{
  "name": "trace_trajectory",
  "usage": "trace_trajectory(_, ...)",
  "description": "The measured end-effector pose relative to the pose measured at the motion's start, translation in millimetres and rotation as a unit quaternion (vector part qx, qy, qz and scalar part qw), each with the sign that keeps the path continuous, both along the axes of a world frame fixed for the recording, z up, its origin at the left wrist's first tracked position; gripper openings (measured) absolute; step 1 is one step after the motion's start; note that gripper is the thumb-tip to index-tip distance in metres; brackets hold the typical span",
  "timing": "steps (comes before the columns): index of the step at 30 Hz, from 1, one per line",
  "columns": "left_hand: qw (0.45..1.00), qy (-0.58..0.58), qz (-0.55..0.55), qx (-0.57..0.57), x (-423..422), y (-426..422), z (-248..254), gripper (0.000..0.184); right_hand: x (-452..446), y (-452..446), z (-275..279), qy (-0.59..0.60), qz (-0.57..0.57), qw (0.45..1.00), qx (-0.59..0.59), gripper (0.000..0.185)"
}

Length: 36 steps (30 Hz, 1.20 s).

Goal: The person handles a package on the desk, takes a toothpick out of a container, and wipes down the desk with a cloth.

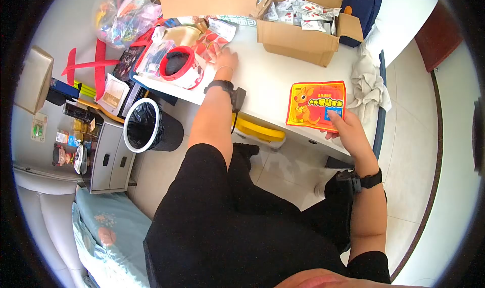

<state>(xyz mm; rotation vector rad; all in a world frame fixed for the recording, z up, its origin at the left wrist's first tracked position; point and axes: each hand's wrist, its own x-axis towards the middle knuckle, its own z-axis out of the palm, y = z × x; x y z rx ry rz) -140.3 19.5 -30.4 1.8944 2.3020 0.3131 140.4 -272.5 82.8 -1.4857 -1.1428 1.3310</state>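
My right hand [349, 130] grips the lower right edge of a flat red and yellow packet [317, 105] with a cartoon kangaroo on it, thumb on top. The packet is over the front part of the white table [247, 80]. On the left, my left hand [224, 60] rests with fingers spread beside a red and white packet [208, 42], its fingertips at the packet's edge. Just left of that hand stands a white tub with a red rim [188, 74], dark inside.
An open cardboard box [298, 49] full of small white packets stands at the table's back. A crumpled cloth [365, 83] lies at the right edge. Below the table's left end are a lined bin [166, 131] and a grey drawer cabinet [107, 161].
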Motion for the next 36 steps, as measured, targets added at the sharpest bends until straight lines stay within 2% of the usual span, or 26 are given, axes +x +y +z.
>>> trace_trajectory(5, 0.999, -0.037, -0.011, 0.003, -4.8, 15.6, -4.0, 0.062, 6.0, -8.2, -3.6, -0.009, 0.013, 1.0, 0.008, 0.029)
trace_trajectory(8, 0.999, -0.046, 0.008, 0.017, -8.3, 16.3, -7.3, 0.071, 6.4, -18.1, 6.1, -0.003, 0.013, 1.0, 0.015, 0.03)
trace_trajectory(12, 0.998, -0.042, -0.004, 0.038, -11.5, 6.4, 15.8, 0.072, 12.7, -20.5, 4.1, -0.039, 0.009, 0.999, 0.035, 0.029)
trace_trajectory(15, 0.996, -0.002, -0.026, 0.082, -18.9, -8.1, 34.7, 0.068, 16.7, -18.4, 5.9, -0.038, 0.018, 0.998, 0.047, 0.027)
trace_trajectory(17, 0.978, -0.062, -0.125, 0.157, -42.1, 3.7, 31.9, 0.062, 14.1, -16.4, 10.1, -0.033, 0.004, 0.997, 0.073, 0.028)
trace_trajectory(18, 0.968, -0.049, -0.132, 0.206, -44.4, -4.1, 39.9, 0.053, 13.5, -14.4, 10.3, -0.032, 0.008, 0.995, 0.094, 0.029)
trace_trajectory(19, 0.967, -0.038, -0.139, 0.21, -44.8, -20.0, 56.9, 0.053, 12.1, -13.4, 10.6, -0.032, 0.011, 0.993, 0.114, 0.03)
trace_trajectory(21, 0.947, -0.189, -0.197, 0.171, -46.9, -49.5, 90.9, 0.047, 7.0, -10.7, 7.8, -0.033, -0.007, 0.989, 0.142, 0.03)
trace_trajectory(22, 0.944, -0.17, -0.201, 0.201, -48.6, -56.3, 93.1, 0.042, 5.4, -7.7, 4.1, -0.039, -0.005, 0.99, 0.134, 0.03)
trace_trajectory(23, 0.933, -0.159, -0.254, 0.197, -52.0, -64.0, 94.4, 0.043, 5.2, -5.0, 0.5, -0.045, -0.001, 0.991, 0.124, 0.03)
trace_trajectory(25, 0.895, -0.356, -0.209, 0.169, -40.4, -88.6, 100.9, 0.048, -0.2, -3.5, -0.9, -0.049, 0.006, 0.991, 0.121, 0.03)
trace_trajectory(26, 0.897, -0.351, -0.212, 0.166, -34.9, -104.5, 106.8, 0.048, -1.9, -2.5, -2.2, -0.062, 0.016, 0.991, 0.116, 0.03)
trace_trajectory(28, 0.792, -0.588, -0.165, 0.03, -14.5, -153.0, 133.7, 0.054, -6.0, -0.9, -5.3, -0.081, 0.014, 0.991, 0.11, 0.03)
trace_trajectory(29, 0.793, -0.586, -0.165, 0.026, -8.2, -166.7, 128.1, 0.054, -7.2, -0.3, -7.0, -0.106, 0.018, 0.989, 0.105, 0.03)
trace_trajectory(30, 0.794, -0.582, -0.161, 0.071, -0.6, -178.7, 120.7, 0.054, -7.3, 1.1, -9.0, -0.105, 0.018, 0.989, 0.104, 0.03)
trace_trajectory(31, 0.792, -0.578, -0.156, 0.118, 8.7, -190.0, 112.1, 0.054, -7.1, 3.8, -10.4, -0.169, 0.015, 0.98, 0.108, 0.031)
trace_trajectory(32, 0.855, -0.455, -0.193, 0.158, 22.0, -201.9, 100.8, 0.056, -7.4, 6.7, -12.3, -0.232, 0.013, 0.966, 0.112, 0.032)
trace_trajectory(33, 0.9, -0.32, -0.225, 0.193, 37.2, -213.1, 89.2, 0.057, -9.2, 10.6, -19.8, -0.233, 0.016, 0.966, 0.112, 0.032)
trace_trajectory(35, 0.848, -0.251, -0.386, 0.264, 76.2, -244.6, 94.1, 0.067, -15.2, 17.5, -38.5, -0.166, -0.095, 0.961, 0.198, 0.036)
trace_trajectory(36, 0.858, -0.234, -0.39, 0.239, 91.4, -262.2, 89.8, 0.069, -21.4, 17.8, -34.6, -0.167, -0.089, 0.962, 0.197, 0.036)
